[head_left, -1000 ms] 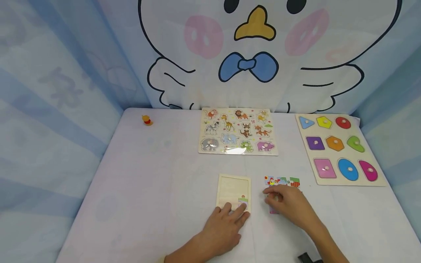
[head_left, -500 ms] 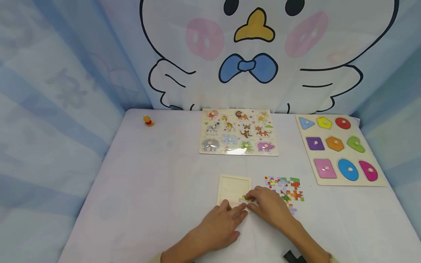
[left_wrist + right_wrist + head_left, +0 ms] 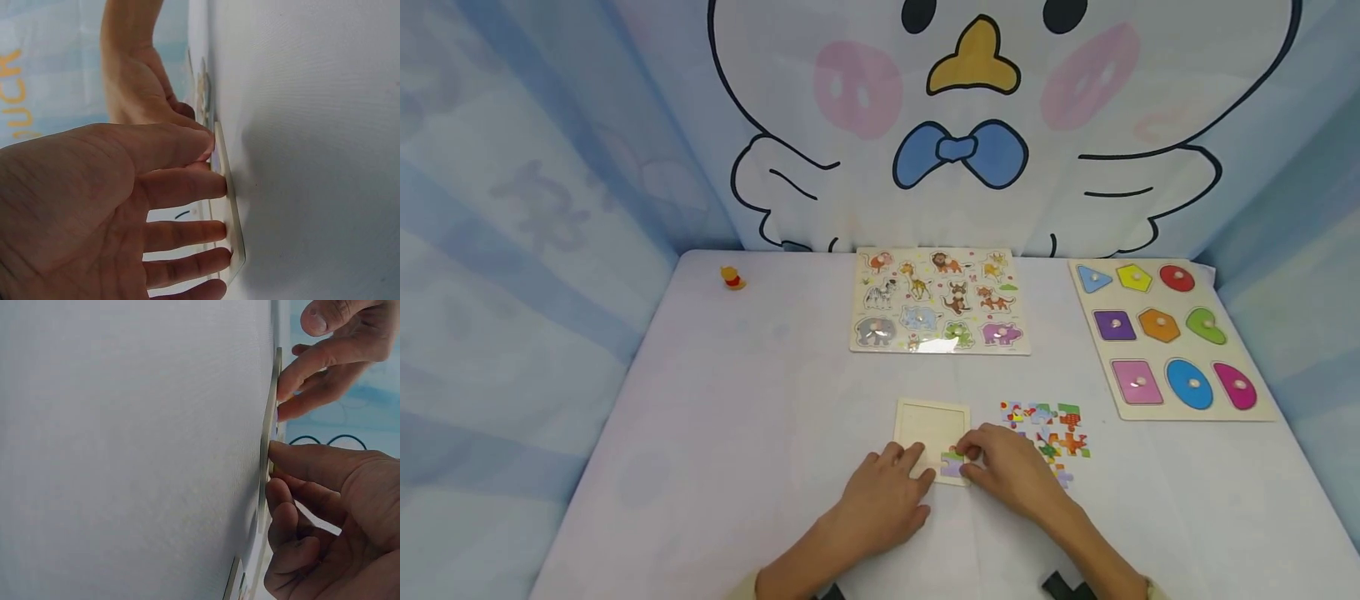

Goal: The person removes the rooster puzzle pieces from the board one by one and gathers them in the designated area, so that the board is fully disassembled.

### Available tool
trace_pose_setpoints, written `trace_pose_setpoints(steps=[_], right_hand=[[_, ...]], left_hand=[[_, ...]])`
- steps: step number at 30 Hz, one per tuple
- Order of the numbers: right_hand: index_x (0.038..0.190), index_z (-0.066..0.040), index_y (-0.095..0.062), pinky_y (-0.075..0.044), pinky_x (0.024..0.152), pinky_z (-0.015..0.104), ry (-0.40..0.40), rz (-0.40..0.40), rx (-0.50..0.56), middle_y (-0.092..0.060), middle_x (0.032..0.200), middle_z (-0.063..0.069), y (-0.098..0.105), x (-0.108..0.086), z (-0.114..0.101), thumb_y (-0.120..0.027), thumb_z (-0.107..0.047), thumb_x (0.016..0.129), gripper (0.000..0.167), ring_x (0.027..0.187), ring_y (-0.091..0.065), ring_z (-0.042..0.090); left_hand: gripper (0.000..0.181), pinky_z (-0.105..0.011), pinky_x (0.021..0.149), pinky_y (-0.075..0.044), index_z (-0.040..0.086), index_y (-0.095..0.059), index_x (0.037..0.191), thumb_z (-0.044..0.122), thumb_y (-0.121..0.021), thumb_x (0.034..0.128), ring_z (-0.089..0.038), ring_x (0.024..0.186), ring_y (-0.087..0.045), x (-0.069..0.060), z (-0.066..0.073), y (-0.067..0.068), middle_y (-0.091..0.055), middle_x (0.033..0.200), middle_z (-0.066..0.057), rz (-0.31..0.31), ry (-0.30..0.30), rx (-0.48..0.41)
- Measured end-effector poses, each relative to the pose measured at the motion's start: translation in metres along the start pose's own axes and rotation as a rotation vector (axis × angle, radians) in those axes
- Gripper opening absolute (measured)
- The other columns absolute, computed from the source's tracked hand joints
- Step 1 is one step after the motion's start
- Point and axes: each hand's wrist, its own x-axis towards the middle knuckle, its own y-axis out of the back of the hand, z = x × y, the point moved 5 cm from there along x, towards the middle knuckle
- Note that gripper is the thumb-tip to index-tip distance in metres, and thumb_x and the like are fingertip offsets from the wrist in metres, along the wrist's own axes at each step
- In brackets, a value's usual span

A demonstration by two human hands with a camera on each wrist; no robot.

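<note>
A small wooden puzzle tray point(image 3: 921, 421) lies on the white table. In its lower right corner sits a purple and green jigsaw piece point(image 3: 952, 465). My left hand point(image 3: 883, 504) rests its fairly straight, spread fingertips on the tray's lower left part; in the left wrist view the left hand point(image 3: 156, 200) touches the tray edge point(image 3: 232, 219). At the tray's right edge is my right hand point(image 3: 1015, 471), thumb and index finger pinching at a jigsaw piece, mostly hidden. The right wrist view shows the right hand point(image 3: 337, 506) with its other fingers curled.
Several loose jigsaw pieces point(image 3: 1067, 429) lie right of the tray, partly behind the right hand. Farther back are an animal peg puzzle point(image 3: 936, 300) and, at right, a shape peg puzzle point(image 3: 1172, 342). A small yellow and red figurine point(image 3: 732, 278) stands at the far left.
My right hand has moved left from the loose pieces to the tray's right edge. My left fingers have shifted left, off the piece in the corner.
</note>
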Motion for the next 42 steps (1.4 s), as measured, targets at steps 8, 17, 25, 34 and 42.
trace_pose_setpoints(steps=[8,17,25,34,42], right_hand=[[0.084,-0.023,-0.073,-0.040,0.060,0.029,-0.024,0.024,0.058,-0.057,0.075,-0.015,0.004,0.000,0.002,-0.083,-0.010,0.076,0.018,0.065,-0.046,0.009],[0.077,-0.025,-0.070,-0.040,0.056,0.026,-0.027,0.009,0.173,-0.056,0.066,-0.015,0.004,0.001,0.011,-0.081,-0.012,0.077,0.017,0.060,-0.048,0.008],[0.081,-0.018,-0.072,-0.048,0.060,0.025,-0.018,-0.023,0.278,-0.062,0.070,-0.013,0.001,0.000,0.016,-0.077,-0.011,0.080,0.009,0.064,-0.057,0.007],[0.087,-0.016,-0.073,-0.048,0.058,0.027,-0.121,0.060,0.405,-0.065,0.077,-0.002,0.036,-0.023,0.057,-0.078,-0.010,0.082,0.009,0.067,-0.057,0.017],[0.100,-0.007,-0.072,-0.050,0.067,0.026,-0.310,0.040,0.324,-0.066,0.089,0.005,0.077,-0.058,0.121,-0.074,-0.028,0.090,0.024,0.080,-0.058,0.021]], left_hand=[[0.054,-0.039,0.089,-0.047,0.018,-0.064,0.133,0.051,-0.065,0.0909,-0.026,0.122,-0.048,0.000,0.006,-0.006,-0.049,0.144,-0.010,-0.050,0.018,0.056],[0.054,-0.038,0.086,-0.048,0.017,-0.066,0.131,0.050,-0.068,0.0882,-0.027,0.117,-0.049,0.000,0.009,-0.007,-0.052,0.141,-0.011,0.003,0.017,0.076],[0.052,-0.036,0.082,-0.048,0.017,-0.069,0.127,0.048,-0.072,0.0856,-0.026,0.113,-0.052,-0.002,0.010,-0.003,-0.055,0.137,-0.011,0.063,0.021,0.083],[0.051,-0.036,0.083,-0.048,0.016,-0.069,0.127,0.047,-0.072,0.0865,-0.026,0.115,-0.051,-0.002,0.010,-0.005,-0.054,0.138,-0.012,0.060,0.012,0.069],[0.050,-0.036,0.083,-0.048,0.016,-0.069,0.128,0.047,-0.070,0.0877,-0.026,0.116,-0.051,-0.001,0.011,-0.004,-0.054,0.139,-0.012,0.048,0.010,0.078]])
